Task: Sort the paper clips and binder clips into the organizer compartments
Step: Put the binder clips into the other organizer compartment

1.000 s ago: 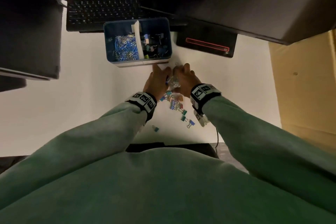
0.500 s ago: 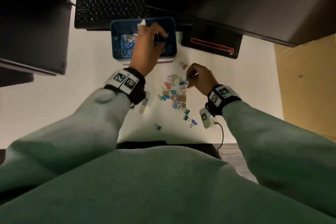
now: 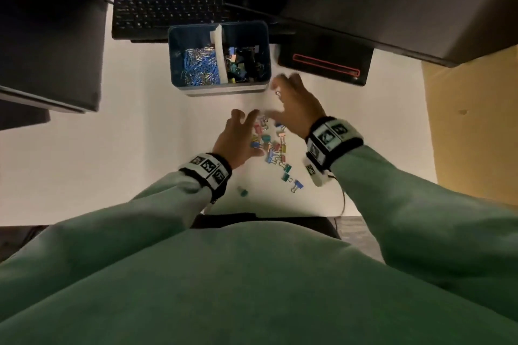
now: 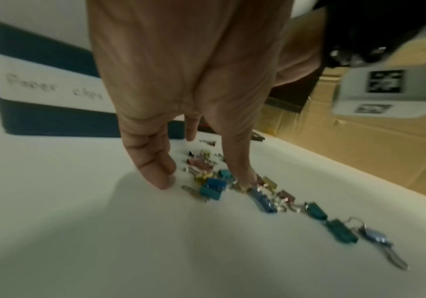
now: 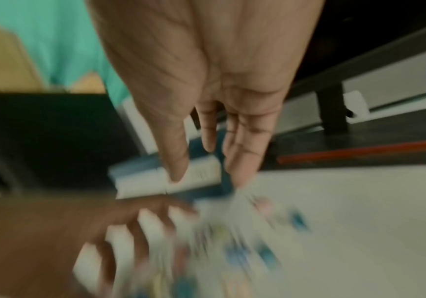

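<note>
The blue organizer (image 3: 193, 36) holds paper clips (image 3: 200, 66) left of its white divider and binder clips (image 3: 245, 64) right of it. A pile of coloured binder clips (image 3: 270, 145) lies on the white table in front of it. My left hand (image 3: 252, 134) hovers over the pile's left side with fingers spread; in the left wrist view my left hand (image 4: 204, 177) reaches down with its fingertips (image 4: 162, 181) on the table beside the clips (image 4: 213, 187). My right hand (image 3: 280, 98), blurred, is by the organizer's front right corner. In the right wrist view my right hand (image 5: 207, 173) is flat and empty.
A black keyboard (image 3: 168, 8) lies behind the organizer, and a black device with a red outline (image 3: 325, 64) to its right. A dark box (image 3: 47, 50) stands at the left, cardboard (image 3: 471, 120) at the right. Stray clips (image 3: 243, 192) (image 3: 297, 185) lie near the table's front edge.
My left hand has come back from over the organizer's right compartment to the pile. My right hand has opened and moved from the pile up toward the organizer's corner.
</note>
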The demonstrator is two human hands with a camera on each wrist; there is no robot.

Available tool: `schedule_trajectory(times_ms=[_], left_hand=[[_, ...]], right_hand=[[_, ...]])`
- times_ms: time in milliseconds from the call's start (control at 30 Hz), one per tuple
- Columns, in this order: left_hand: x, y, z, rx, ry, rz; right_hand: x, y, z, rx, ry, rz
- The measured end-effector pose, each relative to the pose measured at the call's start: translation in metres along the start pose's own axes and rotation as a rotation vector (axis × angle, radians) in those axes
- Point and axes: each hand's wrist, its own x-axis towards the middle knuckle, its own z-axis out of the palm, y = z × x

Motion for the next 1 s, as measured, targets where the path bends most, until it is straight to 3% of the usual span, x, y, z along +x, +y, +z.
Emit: schedule_trajectory(times_ms=[67, 133, 267, 400, 567, 700, 833, 900, 1000], left_hand=[[0.008, 0.003, 0.008, 0.076, -0.023, 0.033], [0.017, 0.006, 0.008, 0.07, -0.006, 0.059], [0.027, 0.012, 0.001, 0.073, -0.028, 0.081], [0.03, 0.014, -0.005, 0.069, -0.025, 0.093], [0.029, 0.006, -0.011, -0.095, 0.018, 0.059], [0.015, 0.006, -0.044, -0.345, 0.138, 0.066], [0.024, 0.01, -0.094, -0.373, 0.367, 0.096], [0.039, 0.012, -0.117, -0.316, 0.433, 0.086], [0.058, 0.015, -0.127, -0.184, 0.36, 0.078]], right_hand=[[-0.025, 0.025, 0.023, -0.169, -0.24, 0.126], [-0.039, 0.04, 0.045, -0.285, -0.323, 0.175], [-0.031, 0.037, 0.07, -0.223, -0.145, 0.131], [-0.019, 0.037, 0.069, -0.143, -0.115, 0.101], [-0.02, 0.052, 0.056, 0.092, 0.001, 0.147], [-0.024, 0.048, 0.029, 0.451, 0.098, 0.268], [-0.006, -0.008, -0.019, 0.708, 0.206, 0.093], [0.02, -0.038, -0.034, 0.707, 0.254, 0.032], [0.054, -0.06, -0.037, 0.477, 0.26, -0.023]])
